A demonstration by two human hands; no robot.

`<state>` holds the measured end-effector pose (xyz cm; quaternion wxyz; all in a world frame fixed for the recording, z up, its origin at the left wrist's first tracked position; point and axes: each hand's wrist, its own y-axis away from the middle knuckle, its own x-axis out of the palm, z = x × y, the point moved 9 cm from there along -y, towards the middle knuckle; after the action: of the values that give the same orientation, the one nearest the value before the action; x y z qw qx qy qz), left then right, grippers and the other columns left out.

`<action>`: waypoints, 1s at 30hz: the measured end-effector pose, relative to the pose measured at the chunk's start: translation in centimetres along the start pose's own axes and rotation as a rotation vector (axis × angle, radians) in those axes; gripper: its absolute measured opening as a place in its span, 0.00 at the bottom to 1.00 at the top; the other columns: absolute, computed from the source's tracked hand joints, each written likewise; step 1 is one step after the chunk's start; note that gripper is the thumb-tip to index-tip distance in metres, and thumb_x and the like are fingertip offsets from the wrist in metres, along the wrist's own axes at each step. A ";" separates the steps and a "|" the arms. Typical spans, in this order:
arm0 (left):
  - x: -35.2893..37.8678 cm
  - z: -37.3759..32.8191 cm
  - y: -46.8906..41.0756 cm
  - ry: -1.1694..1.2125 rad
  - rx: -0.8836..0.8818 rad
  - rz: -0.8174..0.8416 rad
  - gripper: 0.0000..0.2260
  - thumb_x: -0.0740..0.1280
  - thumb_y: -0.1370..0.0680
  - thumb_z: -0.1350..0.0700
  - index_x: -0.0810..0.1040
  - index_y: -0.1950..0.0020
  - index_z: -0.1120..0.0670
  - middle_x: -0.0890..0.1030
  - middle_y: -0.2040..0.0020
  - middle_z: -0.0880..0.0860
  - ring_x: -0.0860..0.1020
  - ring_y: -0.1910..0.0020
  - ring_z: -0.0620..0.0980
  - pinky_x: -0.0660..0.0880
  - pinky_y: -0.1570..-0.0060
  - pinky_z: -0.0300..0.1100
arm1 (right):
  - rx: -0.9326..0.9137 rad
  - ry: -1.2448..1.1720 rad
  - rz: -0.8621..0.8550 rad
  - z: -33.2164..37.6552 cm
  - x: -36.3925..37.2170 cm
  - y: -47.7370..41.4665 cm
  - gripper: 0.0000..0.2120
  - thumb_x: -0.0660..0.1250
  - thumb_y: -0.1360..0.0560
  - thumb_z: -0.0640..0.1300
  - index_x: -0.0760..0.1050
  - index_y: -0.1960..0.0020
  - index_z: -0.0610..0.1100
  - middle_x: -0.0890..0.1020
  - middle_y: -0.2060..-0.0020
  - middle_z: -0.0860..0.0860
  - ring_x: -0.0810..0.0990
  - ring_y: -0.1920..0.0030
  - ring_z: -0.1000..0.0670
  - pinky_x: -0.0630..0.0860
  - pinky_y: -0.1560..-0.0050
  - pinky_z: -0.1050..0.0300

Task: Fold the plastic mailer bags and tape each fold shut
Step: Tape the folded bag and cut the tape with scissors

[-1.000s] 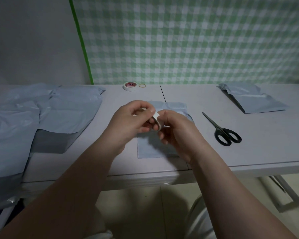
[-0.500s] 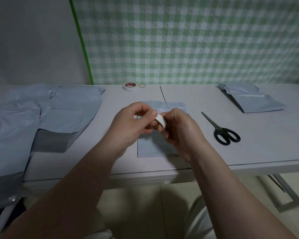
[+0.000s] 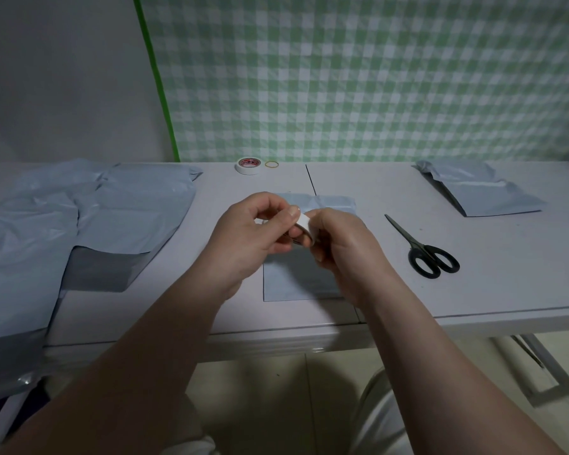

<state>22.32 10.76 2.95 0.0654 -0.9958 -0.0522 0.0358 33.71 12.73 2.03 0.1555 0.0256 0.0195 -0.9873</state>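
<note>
A small white tape roll (image 3: 304, 226) is held above the table between both hands. My left hand (image 3: 253, 238) pinches its edge with the thumb on top. My right hand (image 3: 342, 247) grips the roll from the right side. Under them a folded pale blue mailer bag (image 3: 296, 280) lies flat on the white table (image 3: 506, 284). Unfolded blue mailer bags (image 3: 79, 218) are heaped at the left. Finished folded bags (image 3: 480, 192) rest at the back right.
Black scissors (image 3: 424, 251) lie right of the folded bag. A second tape roll (image 3: 247, 165) with a red core and a yellow rubber band (image 3: 272, 164) sit at the table's back edge. A green checked cloth hangs behind.
Both hands have shifted slightly while turning the tape roll; the left thumb now lies over its edge. Nothing else has moved.
</note>
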 end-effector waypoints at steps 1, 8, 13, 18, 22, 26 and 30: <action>0.0 -0.1 0.1 -0.003 0.003 0.000 0.06 0.66 0.22 0.57 0.77 0.53 0.59 0.81 0.66 0.48 0.82 0.62 0.46 0.80 0.55 0.41 | 0.000 0.002 0.000 0.0 -0.1 0.0 0.10 0.56 0.37 0.43 0.70 0.75 0.47 0.70 0.73 0.48 0.62 0.73 0.52 0.57 0.72 0.59; 0.3 -0.4 0.2 -0.035 0.030 -0.014 0.05 0.67 0.23 0.59 0.77 0.56 0.59 0.81 0.64 0.52 0.81 0.65 0.44 0.79 0.57 0.37 | 0.092 0.059 -0.013 -0.2 -0.1 0.1 0.07 0.55 0.44 0.43 0.72 0.74 0.44 0.70 0.71 0.43 0.61 0.72 0.51 0.56 0.72 0.58; -0.3 0.7 -0.2 0.052 -0.037 -0.026 0.05 0.65 0.22 0.57 0.77 0.55 0.57 0.79 0.64 0.52 0.80 0.62 0.47 0.78 0.58 0.39 | 0.100 0.033 0.053 -0.2 0.2 0.3 0.09 0.56 0.37 0.39 0.75 0.67 0.42 0.70 0.64 0.41 0.64 0.71 0.51 0.60 0.70 0.58; -1.3 1.2 -0.4 0.130 -0.068 -0.105 0.05 0.63 0.20 0.58 0.78 0.53 0.54 0.81 0.59 0.52 0.80 0.61 0.47 0.79 0.57 0.40 | -0.023 -0.075 0.214 0.3 0.9 0.4 0.11 0.59 0.22 0.34 0.79 0.48 0.41 0.80 0.59 0.46 0.75 0.67 0.54 0.75 0.63 0.62; -1.8 -2.4 0.3 -0.469 0.302 -0.244 0.08 0.66 0.23 0.59 0.83 0.48 0.53 0.82 0.50 0.48 0.79 0.54 0.44 0.75 0.50 0.36 | -0.066 0.090 0.040 0.2 0.0 0.0 0.06 0.65 0.23 0.36 0.81 0.52 0.42 0.81 0.64 0.47 0.77 0.70 0.54 0.75 0.66 0.62; 0.0 -4.0 1.4 -0.762 0.509 -0.215 0.14 0.60 0.25 0.54 0.83 0.56 0.59 0.83 0.59 0.55 0.78 0.58 0.49 0.73 0.57 0.46 | -0.097 0.205 -0.126 0.8 -0.9 -0.2 0.05 0.68 0.26 0.38 0.82 0.52 0.41 0.81 0.67 0.48 0.77 0.74 0.56 0.73 0.69 0.65; 0.1 -4.0 1.5 -0.864 0.536 -0.263 0.17 0.56 0.26 0.52 0.82 0.59 0.59 0.82 0.63 0.56 0.80 0.63 0.56 0.76 0.64 0.52 | -0.146 0.301 -0.161 1.3 -0.9 -0.1 0.05 0.68 0.26 0.39 0.82 0.51 0.44 0.79 0.71 0.56 0.76 0.75 0.59 0.72 0.70 0.70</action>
<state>22.84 8.81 6.71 0.2943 -0.8237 -0.1881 0.4468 34.46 13.04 3.39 0.0728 0.1600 0.1160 -0.9776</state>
